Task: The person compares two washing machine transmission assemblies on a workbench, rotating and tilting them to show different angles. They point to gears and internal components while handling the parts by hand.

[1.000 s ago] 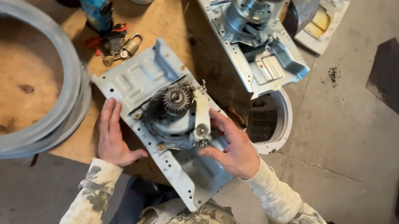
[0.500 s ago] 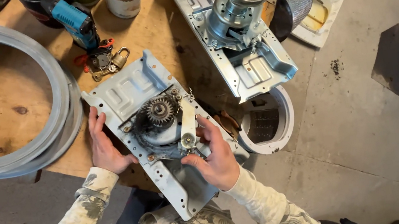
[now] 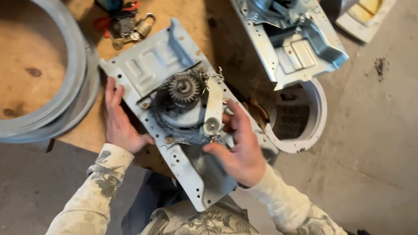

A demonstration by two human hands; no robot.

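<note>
I'm seeing the gear plate assy (image 3: 170,84) lying w/ long axis running diagonally off the workbench (image 3: 191,3) front edge, left hand (image 3: 121,120) flat-open bracing its left edge, right hand (image 3: 241,149) fingers curling onto the lever (image 3: 213,108), nearer.

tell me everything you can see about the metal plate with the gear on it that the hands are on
The metal plate is a long, pale grey stamped sheet with holes along its edges, lying tilted across the wooden table edge. A dark toothed gear sits on a round housing mid-plate, beside a light arm. The left hand presses its left edge; the right hand rests on its lower right part.
</note>
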